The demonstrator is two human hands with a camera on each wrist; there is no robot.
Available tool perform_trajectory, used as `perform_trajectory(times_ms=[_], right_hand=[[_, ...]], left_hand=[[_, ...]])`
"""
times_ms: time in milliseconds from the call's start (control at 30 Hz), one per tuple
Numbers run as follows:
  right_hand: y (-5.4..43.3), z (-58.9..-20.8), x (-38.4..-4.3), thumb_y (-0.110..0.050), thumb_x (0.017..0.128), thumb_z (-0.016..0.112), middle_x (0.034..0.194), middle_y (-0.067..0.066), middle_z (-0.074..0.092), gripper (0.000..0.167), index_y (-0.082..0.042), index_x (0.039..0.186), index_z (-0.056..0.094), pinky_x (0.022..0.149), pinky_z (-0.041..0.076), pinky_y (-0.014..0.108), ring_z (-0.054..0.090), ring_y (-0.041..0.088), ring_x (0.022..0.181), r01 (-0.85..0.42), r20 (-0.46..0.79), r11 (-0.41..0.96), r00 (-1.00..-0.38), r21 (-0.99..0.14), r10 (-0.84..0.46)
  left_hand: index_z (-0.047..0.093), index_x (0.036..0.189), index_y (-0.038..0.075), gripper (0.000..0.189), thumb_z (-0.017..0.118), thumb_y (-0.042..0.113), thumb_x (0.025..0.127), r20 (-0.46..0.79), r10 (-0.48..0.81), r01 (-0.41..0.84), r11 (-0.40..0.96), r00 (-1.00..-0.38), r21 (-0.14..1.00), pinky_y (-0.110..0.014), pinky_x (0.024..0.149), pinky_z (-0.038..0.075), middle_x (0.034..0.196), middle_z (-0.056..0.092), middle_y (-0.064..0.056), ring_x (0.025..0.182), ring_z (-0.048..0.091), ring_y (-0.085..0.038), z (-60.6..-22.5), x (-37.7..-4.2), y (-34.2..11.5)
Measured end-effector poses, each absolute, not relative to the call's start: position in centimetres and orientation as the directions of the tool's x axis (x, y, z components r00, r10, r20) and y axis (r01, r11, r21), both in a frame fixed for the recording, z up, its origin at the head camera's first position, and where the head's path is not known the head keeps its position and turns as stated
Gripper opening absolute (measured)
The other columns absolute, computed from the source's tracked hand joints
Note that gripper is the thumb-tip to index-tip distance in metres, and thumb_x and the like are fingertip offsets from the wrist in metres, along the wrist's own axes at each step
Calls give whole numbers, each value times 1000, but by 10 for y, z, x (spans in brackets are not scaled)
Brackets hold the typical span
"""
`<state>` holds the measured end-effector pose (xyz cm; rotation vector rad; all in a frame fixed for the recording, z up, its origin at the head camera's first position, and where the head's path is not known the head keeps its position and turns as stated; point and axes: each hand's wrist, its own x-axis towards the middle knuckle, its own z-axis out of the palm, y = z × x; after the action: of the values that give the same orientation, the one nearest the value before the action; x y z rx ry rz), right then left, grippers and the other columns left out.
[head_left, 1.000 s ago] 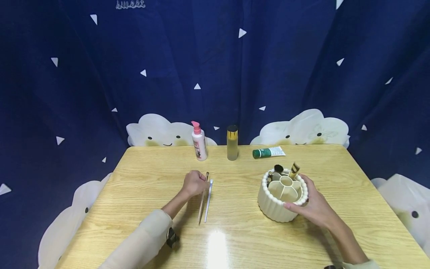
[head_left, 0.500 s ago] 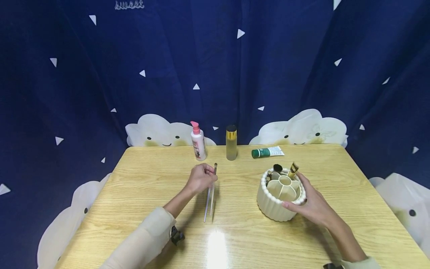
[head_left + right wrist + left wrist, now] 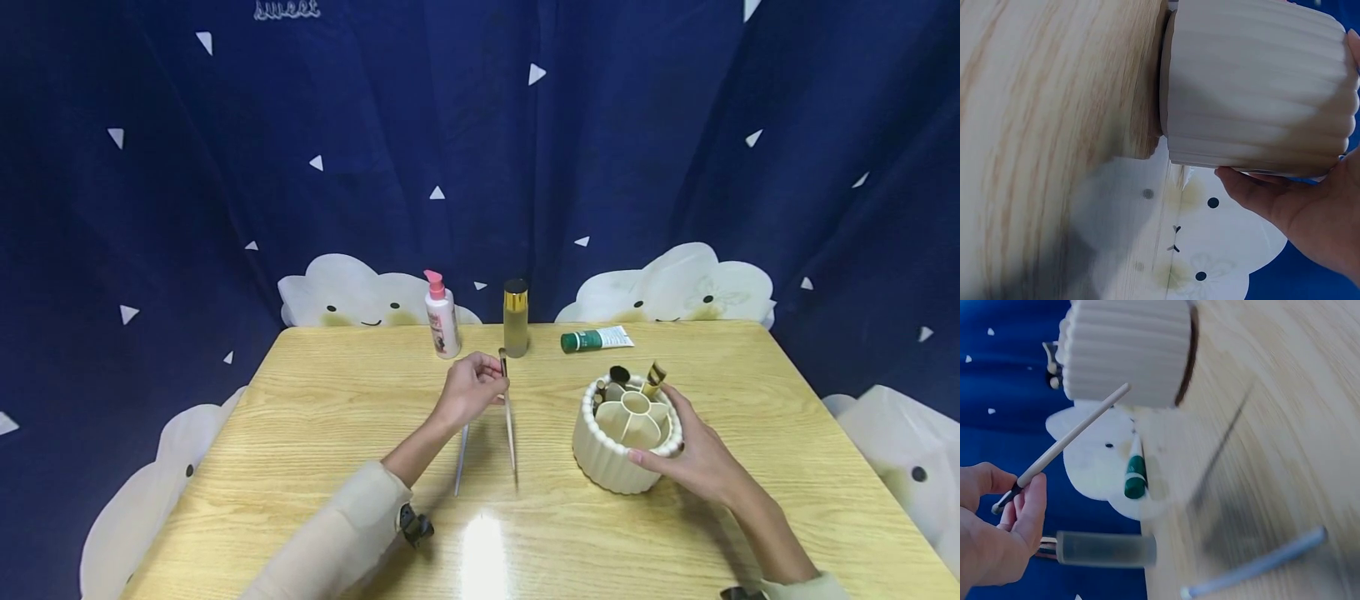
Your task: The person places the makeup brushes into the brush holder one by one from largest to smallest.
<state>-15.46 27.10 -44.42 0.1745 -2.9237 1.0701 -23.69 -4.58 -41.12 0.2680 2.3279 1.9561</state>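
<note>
Between thumb and fingers, my left hand (image 3: 472, 390) pinches a thin makeup brush (image 3: 1072, 439) near its dark ferrule. The brush's pale handle slants free above the table, as its shadow in the left wrist view shows. A second brush with a pale lilac handle (image 3: 462, 460) lies on the table below that hand, its upper end hidden from the head view. At the right, my right hand (image 3: 701, 450) grips the side of a cream ribbed organizer (image 3: 611, 462) with a beaded rim. Several brushes, including a black-tipped brush (image 3: 619, 375) and a gold brush (image 3: 655, 379), stand in its back compartments.
Along the back of the wooden table (image 3: 337, 392) stand a white pump bottle (image 3: 442, 323) with a pink top and a clear bottle (image 3: 516, 325) with a black and gold cap. A green and white tube (image 3: 597, 338) lies to their right. Behind hangs a dark blue curtain (image 3: 480, 150).
My left hand has lifted one brush off the table and carried it to the right, away from the lilac brush. My right hand stays on the organizer, which has hardly moved.
</note>
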Motion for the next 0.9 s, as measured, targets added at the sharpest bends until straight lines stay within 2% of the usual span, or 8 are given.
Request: perform_trajectory(times_ms=[133,233,367,600,900], right_hand=[[271,-444,-154,-46,74,76,144,31,35,110,-15,153,5,92,35,72,41,54,124,-120,67,748,-993,-653,-100],[271,-444,-155,-46,75,76,144,30,36,110,-15,153,5,92,36,71,42,53,124,-119,67,743,-993,-659,-100],[271,-444,-155,-47,75,75,143,30,37,110,-15,153,5,92,37,70,42,53,124,-108,56,745,-994,-659,-95],[271,-445,-155,-46,74,76,141,30,39,109,-15,152,8,91,38,69,44,52,122,-115,67,742,-993,-660,-94],[271,-445,-155,-47,74,76,141,30,40,108,-16,152,8,90,39,69,45,52,122,-110,64,741,-994,-662,-91]], left_hand=[[57,98,-10,19,62,-4,80,140,204,171,148,-969,974,-22,64,56,87,60,-13,71,55,-7,-402,-234,-35],[57,98,-10,19,62,-4,81,178,223,209,124,-958,970,-19,64,54,87,60,-14,71,56,-6,-395,-231,-27],[55,101,-12,20,60,-6,82,187,243,209,67,-952,976,-27,67,58,88,58,-15,73,57,-6,-387,-228,-18],[52,104,-11,21,59,-5,85,244,199,237,-59,-949,970,-25,72,58,93,58,-13,78,57,-5,-377,-225,-5],[46,104,-11,20,55,-8,86,316,138,290,-179,-939,940,-38,81,57,92,56,-9,81,58,-4,-378,-222,10]])
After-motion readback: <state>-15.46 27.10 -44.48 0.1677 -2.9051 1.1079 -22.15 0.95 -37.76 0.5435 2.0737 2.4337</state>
